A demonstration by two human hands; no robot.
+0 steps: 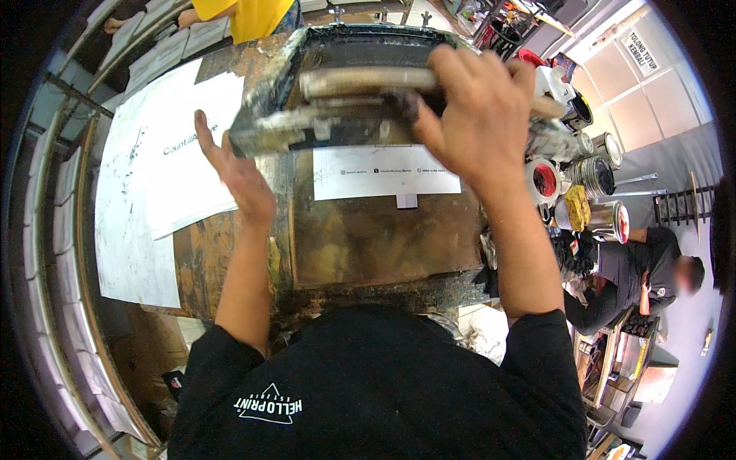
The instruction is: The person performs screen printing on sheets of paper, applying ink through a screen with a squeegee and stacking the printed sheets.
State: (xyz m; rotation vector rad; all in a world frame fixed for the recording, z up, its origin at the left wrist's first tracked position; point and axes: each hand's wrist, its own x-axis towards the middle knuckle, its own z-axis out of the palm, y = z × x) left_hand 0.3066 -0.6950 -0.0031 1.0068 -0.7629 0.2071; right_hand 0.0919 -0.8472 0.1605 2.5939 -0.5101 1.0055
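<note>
Overhead, right hand (475, 115) grips one squeegee (360, 80); left hand (238, 172) open.

we see even, bright indoor light, soft shadow beneath the right hand's fingers (460, 84), slight motion blur around them, and strong fisheye bending toward dark corners.

Squeegee (368, 80), top centre: pale wooden handle, worn, ink-smeared. Screen frame (268, 107): crusted, rough, paint-caked. Printing board (383, 238), centre: stained brown, matt, blotchy. Paper strip (383, 172): white, smooth. Paper sheets (153, 176), left: white, matt, ink-smudged. Tins (606, 218), right: glossy metal.
</note>
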